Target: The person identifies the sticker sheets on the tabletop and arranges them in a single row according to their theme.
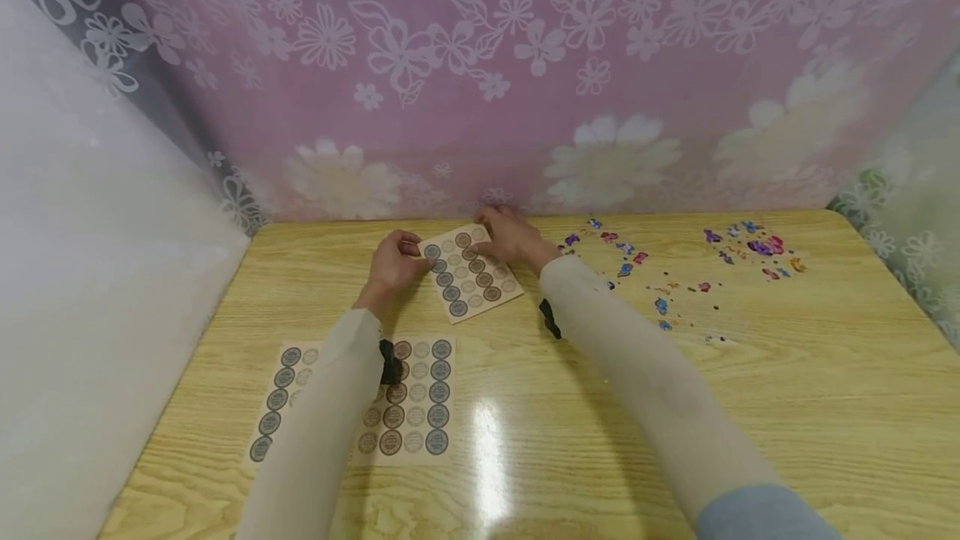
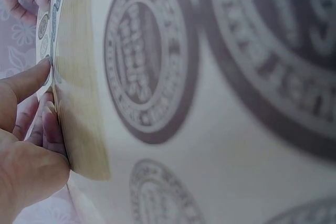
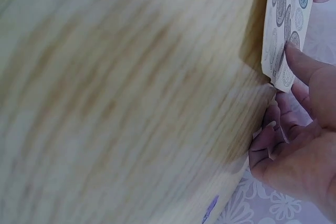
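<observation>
A small cream sheet of round stickers (image 1: 468, 273) is tilted near the table's far edge, with rows of dark blue, brown and pale circles. My left hand (image 1: 393, 265) pinches its left edge, thumb (image 2: 32, 81) on the printed face and fingers at the edge beneath. At the upper right edge, my right hand (image 1: 513, 238) pinches the same sheet, thumb (image 3: 304, 64) on top and the other fingers curled below. More sticker sheet (image 1: 416, 427) with larger circles lies flat below my left forearm, which partly hides it.
Scattered shiny butterfly-shaped bits (image 1: 765, 248) in purple, blue, red and orange lie on the right of the wooden table (image 1: 750, 415). Others (image 1: 622, 252) are close beside my right forearm. A pink flowered cloth (image 1: 480, 140) hangs along the far edge.
</observation>
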`<control>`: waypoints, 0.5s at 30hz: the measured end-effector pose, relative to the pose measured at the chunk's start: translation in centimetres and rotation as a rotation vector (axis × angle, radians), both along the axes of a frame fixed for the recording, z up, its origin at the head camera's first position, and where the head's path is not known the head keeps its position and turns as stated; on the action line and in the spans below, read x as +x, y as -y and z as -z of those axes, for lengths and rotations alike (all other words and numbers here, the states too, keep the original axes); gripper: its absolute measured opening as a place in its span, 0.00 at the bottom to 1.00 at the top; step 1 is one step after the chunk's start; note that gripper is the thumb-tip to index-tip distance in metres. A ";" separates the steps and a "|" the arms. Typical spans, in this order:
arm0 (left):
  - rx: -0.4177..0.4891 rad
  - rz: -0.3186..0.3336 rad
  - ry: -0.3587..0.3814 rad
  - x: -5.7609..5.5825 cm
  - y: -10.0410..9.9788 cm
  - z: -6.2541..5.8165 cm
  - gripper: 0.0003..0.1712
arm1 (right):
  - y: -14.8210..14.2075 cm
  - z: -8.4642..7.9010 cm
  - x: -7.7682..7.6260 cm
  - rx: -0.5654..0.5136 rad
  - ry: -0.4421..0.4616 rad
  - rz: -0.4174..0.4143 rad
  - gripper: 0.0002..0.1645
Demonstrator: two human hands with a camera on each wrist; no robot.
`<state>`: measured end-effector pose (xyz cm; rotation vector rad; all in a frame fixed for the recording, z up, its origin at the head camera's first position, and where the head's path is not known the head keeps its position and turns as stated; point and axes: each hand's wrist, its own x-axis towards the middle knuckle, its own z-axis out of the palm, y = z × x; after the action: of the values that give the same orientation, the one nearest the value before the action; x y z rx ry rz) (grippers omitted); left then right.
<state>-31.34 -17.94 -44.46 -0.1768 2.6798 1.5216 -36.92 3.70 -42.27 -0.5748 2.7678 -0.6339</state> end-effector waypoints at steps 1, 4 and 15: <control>0.006 0.001 0.001 0.0 0.0 0.0 0.24 | 0.0 0.0 0.0 -0.005 -0.008 -0.006 0.33; 0.018 -0.002 -0.002 0.0 -0.1 -0.1 0.24 | 0.0 0.2 -0.1 -0.036 -0.017 -0.014 0.32; 0.005 -0.037 -0.037 0.2 -0.3 0.0 0.20 | -0.4 0.7 0.2 -0.211 0.044 0.020 0.27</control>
<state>-31.16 -17.69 -44.46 -0.2009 2.7160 1.5570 -36.72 4.05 -42.97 -0.5679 2.6867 -0.9399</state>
